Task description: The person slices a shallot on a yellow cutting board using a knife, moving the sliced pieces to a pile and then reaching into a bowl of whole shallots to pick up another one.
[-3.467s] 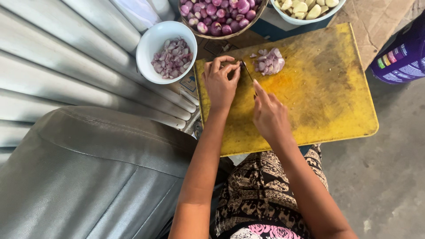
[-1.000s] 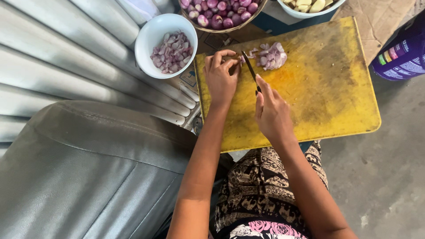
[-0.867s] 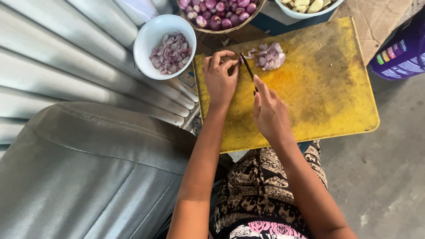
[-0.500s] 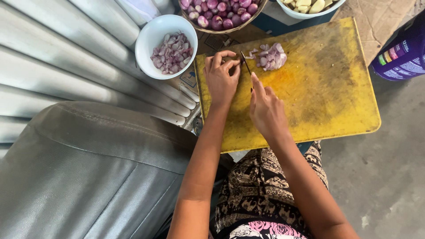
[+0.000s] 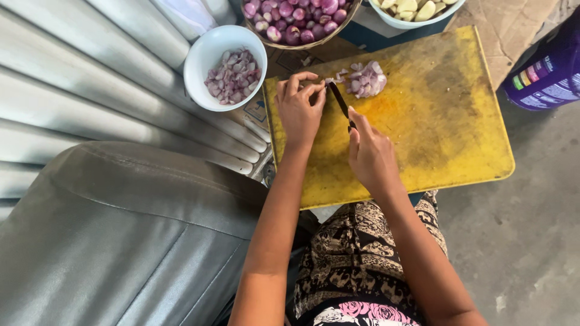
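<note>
A yellow cutting board (image 5: pixel 435 121) lies in front of me. My left hand (image 5: pixel 299 108) presses its bent fingers down on a small shallot at the board's far left; the shallot itself is mostly hidden under the fingertips. My right hand (image 5: pixel 370 154) grips a dark-bladed knife (image 5: pixel 338 99), whose tip sits right beside the left fingertips. A small heap of sliced shallot (image 5: pixel 365 79) rests on the board just right of the blade.
A white bowl (image 5: pixel 202 54) with chopped shallot pieces stands left of the board. A basket of whole purple shallots (image 5: pixel 296 18) and a pale bowl of peeled garlic (image 5: pixel 417 9) sit beyond it. A purple container (image 5: pixel 547 72) is at right. Corrugated metal (image 5: pixel 72 90) lies left.
The knife has kept working up and down beside the left fingertips, and its tip now sits closer to them. Both hands stay in about the same place on the board.
</note>
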